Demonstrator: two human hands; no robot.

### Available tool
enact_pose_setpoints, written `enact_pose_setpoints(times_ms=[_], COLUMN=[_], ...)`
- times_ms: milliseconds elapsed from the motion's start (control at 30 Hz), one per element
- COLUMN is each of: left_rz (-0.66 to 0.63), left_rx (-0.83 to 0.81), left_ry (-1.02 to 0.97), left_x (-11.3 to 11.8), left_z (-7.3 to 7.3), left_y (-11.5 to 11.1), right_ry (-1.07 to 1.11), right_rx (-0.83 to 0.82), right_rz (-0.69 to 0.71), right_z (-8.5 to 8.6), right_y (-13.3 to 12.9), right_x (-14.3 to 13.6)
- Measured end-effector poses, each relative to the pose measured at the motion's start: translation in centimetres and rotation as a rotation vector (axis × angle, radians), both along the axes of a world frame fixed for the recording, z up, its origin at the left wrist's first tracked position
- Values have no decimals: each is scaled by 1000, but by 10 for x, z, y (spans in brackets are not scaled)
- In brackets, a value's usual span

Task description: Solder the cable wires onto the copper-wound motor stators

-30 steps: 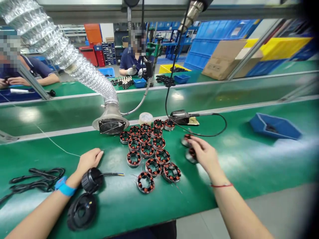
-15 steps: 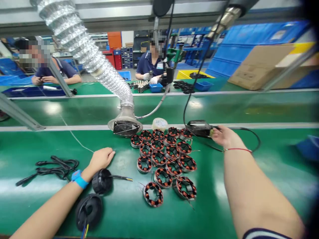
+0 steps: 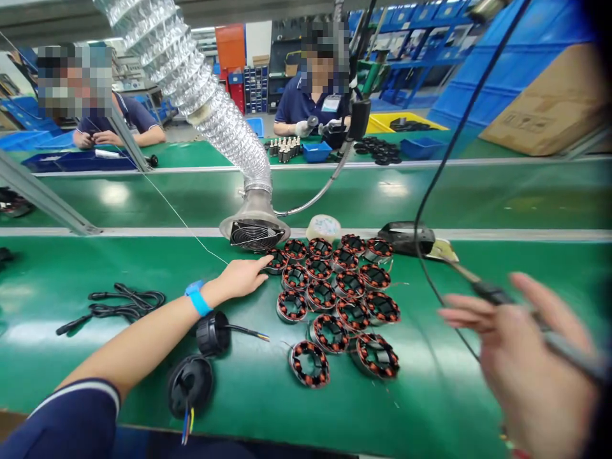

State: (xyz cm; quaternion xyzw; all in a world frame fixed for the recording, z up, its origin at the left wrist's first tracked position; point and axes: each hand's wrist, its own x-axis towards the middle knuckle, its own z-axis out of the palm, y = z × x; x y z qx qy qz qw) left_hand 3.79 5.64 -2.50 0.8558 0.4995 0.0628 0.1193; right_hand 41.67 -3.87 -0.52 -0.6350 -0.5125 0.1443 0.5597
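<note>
Several round stators with copper windings (image 3: pixel 320 295) lie grouped on the green bench. My left hand (image 3: pixel 242 278) reaches to the stator at the group's back left (image 3: pixel 276 261), its index finger stretched out at that stator and its thumb apart. At the right, my right hand (image 3: pixel 521 344), blurred by motion, holds a soldering iron (image 3: pixel 492 293) by its dark handle, with the tip side toward a black holder (image 3: pixel 406 238) behind. Two black motor housings, one upright (image 3: pixel 213 334) and one lying flat (image 3: pixel 190 386), are beside my left forearm.
A fan hood (image 3: pixel 255 228) on a silver duct hangs behind the stators, next to a tape roll (image 3: pixel 324 227). Black cables (image 3: pixel 125 301) lie at left. A dark cord hangs at right. Two people work across the bench.
My right hand has drawn the iron out of the holder and toward me. My left hand has moved right and forward to the back-left stator. The view has shifted slightly.
</note>
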Motion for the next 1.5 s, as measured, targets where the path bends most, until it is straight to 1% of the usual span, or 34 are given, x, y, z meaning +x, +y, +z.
enact_pose_setpoints(times_ms=[33,67,100,133,200,267,333,433,500,567,667,767,867,900,933,967,1033,1100,1133,1167,1200,1267,1333,1433,1500], left_rz=[9,17,18,11,-34,-106,-180,-280,-311,-301,-249,-240,-261,-240,-193,-115,118,327,390,420,423,403,360,265,217], left_rx=[-9,-16,-22,-29,-54,-90,-132,-184,-189,-182,-205,-307,-495,-556,-602,-624,-609,-574,-572,-583,-598,-604,-589,-577,-601], left_ry=[7,8,2,-10,-44,-82,-116,-157,-176,-185,-168,-208,-404,-491,-578,-664,-803,-852,-850,-839,-822,-799,-781,-743,-702], left_x=[6,11,15,17,17,12,1,-17,-26,-28,-20,-15,-22,-28,-34,-40,-50,-54,-53,-50,-45,-32,-18,-7,-11], left_z=[0,-1,-1,0,2,4,6,6,4,3,5,9,15,17,18,20,23,24,23,22,21,16,11,6,5], left_y=[3,5,6,7,6,1,-5,-16,-22,-27,-36,-47,-59,-62,-63,-62,-56,-45,-39,-32,-26,-13,-3,6,5], right_ry=[-4,-90,-196,-272,-403,-499,-600,-756,-834,-890,-953,-1002,-1009,-1004,-994,-977,-907,-806,-761,-732,-721,-707,-725,-738,-736], right_rx=[-64,-124,-167,-138,-39,37,114,230,275,287,249,214,165,122,73,20,-43,-32,4,30,59,111,101,16,-2], right_rz=[42,106,239,344,432,465,460,392,346,330,327,286,233,224,208,189,131,99,111,140,194,388,508,562,573], right_z=[-5,-11,-16,-22,-32,-41,-49,-59,-65,-68,-68,-70,-73,-74,-73,-72,-65,-54,-48,-42,-37,-30,-30,-38,-43], right_y=[-18,-34,-48,-59,-76,-86,-91,-88,-81,-72,-56,-43,-36,-36,-36,-37,-39,-38,-36,-32,-26,-12,2,14,13], right_x=[-22,-44,-64,-84,-115,-137,-151,-158,-156,-153,-143,-126,-102,-94,-86,-81,-78,-89,-101,-115,-131,-165,-193,-214,-217])
